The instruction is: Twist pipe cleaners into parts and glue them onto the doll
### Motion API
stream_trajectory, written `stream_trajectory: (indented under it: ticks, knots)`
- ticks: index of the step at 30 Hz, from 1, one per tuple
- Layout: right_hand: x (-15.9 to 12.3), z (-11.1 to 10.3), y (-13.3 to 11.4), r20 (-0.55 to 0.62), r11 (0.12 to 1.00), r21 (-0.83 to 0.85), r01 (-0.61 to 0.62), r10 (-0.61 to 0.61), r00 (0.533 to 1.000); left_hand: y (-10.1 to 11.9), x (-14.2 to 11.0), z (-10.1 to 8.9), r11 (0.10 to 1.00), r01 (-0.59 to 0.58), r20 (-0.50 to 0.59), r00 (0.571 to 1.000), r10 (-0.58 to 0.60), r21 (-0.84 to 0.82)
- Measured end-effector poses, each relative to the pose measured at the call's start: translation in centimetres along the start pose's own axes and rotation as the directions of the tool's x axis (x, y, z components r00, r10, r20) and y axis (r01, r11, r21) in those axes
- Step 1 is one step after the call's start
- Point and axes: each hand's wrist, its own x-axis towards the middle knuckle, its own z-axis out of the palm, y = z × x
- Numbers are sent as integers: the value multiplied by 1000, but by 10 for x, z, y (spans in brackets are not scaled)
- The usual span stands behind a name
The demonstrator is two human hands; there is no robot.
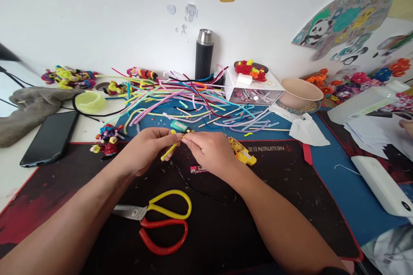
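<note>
Between my two hands is a short yellow pipe cleaner [169, 152], bent near its upper end. My left hand [146, 148] pinches it between thumb and fingers. The fingertips of my right hand [209, 148] close on its upper end, touching the left fingertips. Just behind the hands lies a small green box [180, 126]. A yellow glue gun [242, 152] is partly hidden behind my right hand, and a pink lighter [197, 169] lies below it. Scissors [155, 219] with one yellow and one red handle rest on the black mat [258, 232], nearer me.
Loose coloured pipe cleaners [193, 99] spread across the back. A black thermos [204, 56] stands by the wall, beside a white box [234, 88] and a beige bowl [301, 94]. At left are a phone [50, 137] and a small pipe-cleaner doll [108, 142]. Another person's hand [407, 126] shows at right.
</note>
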Motion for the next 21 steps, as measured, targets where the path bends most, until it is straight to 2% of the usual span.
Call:
stream_trajectory:
  ticks: [4, 9, 11, 14, 18, 21]
  knots:
    - [1, -7, -1, -47, 973, 225, -60, 72, 996, -8, 3, -6, 978, 15, 93, 996, 5, -209]
    - [2, -15, -6, -9, 846, 514, -143, 172, 985, -8, 6, -35, 972, -188, 110, 973, 204, -142]
    - [2, -17, -7, 41, 803, 570, -171, 180, 983, -2, 3, -40, 972, -222, 132, 964, 230, -74]
    - [2, -17, -7, 81, 770, 606, -198, 189, 979, 6, -3, -38, 952, -302, 163, 943, 291, 50]
    - [2, -14, -7, 95, 766, 608, -206, 187, 978, 10, -9, -31, 869, -432, 111, 902, 418, 241]
    - [2, -13, -8, 104, 765, 609, -210, 185, 977, 10, -10, -34, 782, -488, 153, 871, 467, 387]
